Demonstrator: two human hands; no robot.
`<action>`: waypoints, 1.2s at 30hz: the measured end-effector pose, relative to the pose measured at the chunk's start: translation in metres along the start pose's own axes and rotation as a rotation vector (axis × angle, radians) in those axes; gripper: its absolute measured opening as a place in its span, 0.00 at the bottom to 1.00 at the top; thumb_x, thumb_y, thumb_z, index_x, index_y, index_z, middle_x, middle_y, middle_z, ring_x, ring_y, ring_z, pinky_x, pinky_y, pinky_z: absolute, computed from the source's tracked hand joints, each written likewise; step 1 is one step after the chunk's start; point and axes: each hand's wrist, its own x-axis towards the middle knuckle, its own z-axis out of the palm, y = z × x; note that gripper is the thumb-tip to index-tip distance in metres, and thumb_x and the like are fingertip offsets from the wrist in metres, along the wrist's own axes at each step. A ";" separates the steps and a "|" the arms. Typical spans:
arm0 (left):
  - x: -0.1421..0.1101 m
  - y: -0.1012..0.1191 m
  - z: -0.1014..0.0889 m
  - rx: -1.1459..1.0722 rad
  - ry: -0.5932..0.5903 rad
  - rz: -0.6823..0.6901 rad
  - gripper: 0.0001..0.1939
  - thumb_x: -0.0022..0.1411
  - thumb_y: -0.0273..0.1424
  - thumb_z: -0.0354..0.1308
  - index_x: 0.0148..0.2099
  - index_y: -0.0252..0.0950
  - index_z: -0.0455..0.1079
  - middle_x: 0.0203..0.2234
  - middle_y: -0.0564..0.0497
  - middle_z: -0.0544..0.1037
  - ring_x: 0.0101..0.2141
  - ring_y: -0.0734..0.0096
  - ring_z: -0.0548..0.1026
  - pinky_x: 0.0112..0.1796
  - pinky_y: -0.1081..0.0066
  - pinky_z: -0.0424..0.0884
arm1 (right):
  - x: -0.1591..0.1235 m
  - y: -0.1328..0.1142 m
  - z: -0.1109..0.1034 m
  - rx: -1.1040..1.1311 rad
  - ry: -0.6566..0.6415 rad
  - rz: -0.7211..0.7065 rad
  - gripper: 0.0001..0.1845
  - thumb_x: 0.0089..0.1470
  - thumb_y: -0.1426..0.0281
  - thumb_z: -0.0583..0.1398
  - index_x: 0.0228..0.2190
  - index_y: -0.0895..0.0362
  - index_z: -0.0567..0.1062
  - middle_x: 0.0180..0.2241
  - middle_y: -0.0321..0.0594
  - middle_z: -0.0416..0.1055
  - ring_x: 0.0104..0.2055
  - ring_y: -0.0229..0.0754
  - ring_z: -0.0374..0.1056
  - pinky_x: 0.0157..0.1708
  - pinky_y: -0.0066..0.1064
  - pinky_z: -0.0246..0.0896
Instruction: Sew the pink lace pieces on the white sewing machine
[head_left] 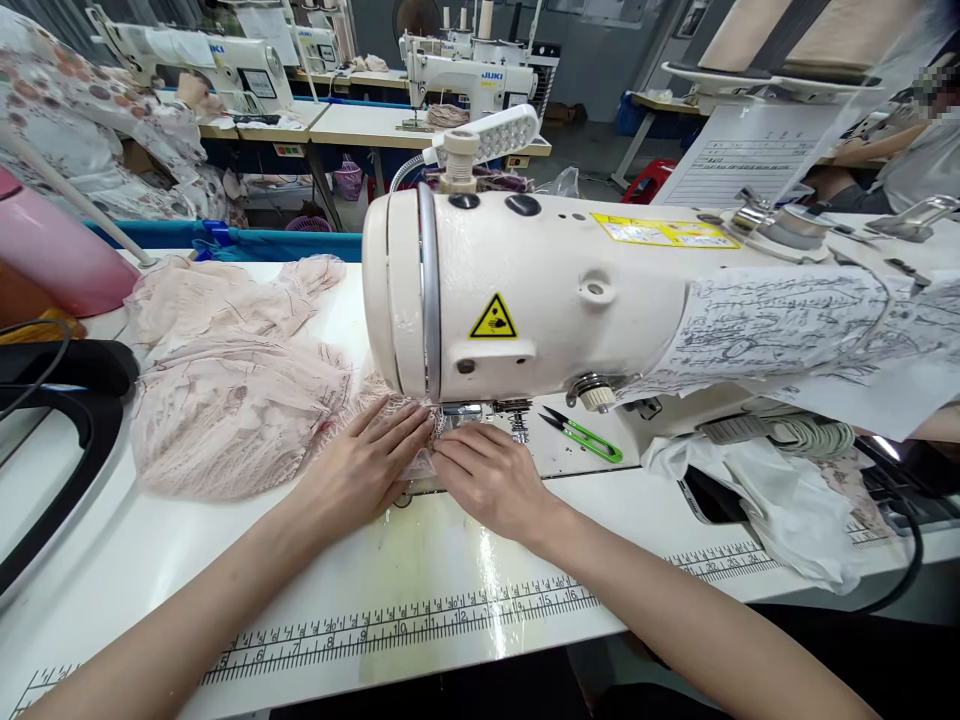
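A white sewing machine (pixel 555 290) stands across the table in front of me. Pale pink lace fabric (pixel 232 410) lies bunched on the left and runs in under the machine's head. My left hand (pixel 367 460) rests flat on the fabric's edge, fingers stretched towards the needle area. Close beside the presser foot, my right hand (pixel 487 475) has its fingers curled and pressed together at the fabric's edge; the fingertips' grip is partly hidden. Green thread snips (pixel 585 435) lie on the machine bed, right of my right hand.
A black iron-like handle (pixel 67 430) and a pink bottle (pixel 67 250) stand at the left. On the right are a white cloth (pixel 772 510), a phone (pixel 709 497) and papers (pixel 780 320). A printed ruler (pixel 420 625) follows the front edge. Other people work at machines behind.
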 end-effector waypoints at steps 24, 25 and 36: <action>0.006 0.013 -0.003 0.184 0.025 0.008 0.21 0.70 0.31 0.46 0.60 0.30 0.67 0.56 0.41 0.72 0.56 0.52 0.71 0.60 0.52 0.60 | 0.000 0.011 -0.008 -0.070 0.032 0.039 0.12 0.57 0.81 0.53 0.31 0.60 0.75 0.32 0.38 0.76 0.38 0.36 0.70 0.27 0.30 0.53; 0.006 0.014 -0.002 0.184 0.026 0.005 0.21 0.70 0.31 0.47 0.61 0.31 0.67 0.56 0.41 0.73 0.57 0.52 0.70 0.60 0.52 0.60 | 0.000 0.011 -0.009 -0.075 0.026 0.042 0.12 0.58 0.81 0.53 0.31 0.60 0.76 0.32 0.38 0.76 0.37 0.36 0.69 0.27 0.30 0.53; 0.010 0.019 -0.001 0.218 0.005 -0.020 0.21 0.71 0.33 0.46 0.61 0.32 0.66 0.55 0.41 0.74 0.56 0.55 0.72 0.60 0.52 0.59 | -0.002 0.015 -0.008 -0.122 -0.028 0.087 0.12 0.60 0.78 0.53 0.35 0.60 0.77 0.38 0.40 0.78 0.34 0.37 0.68 0.33 0.33 0.54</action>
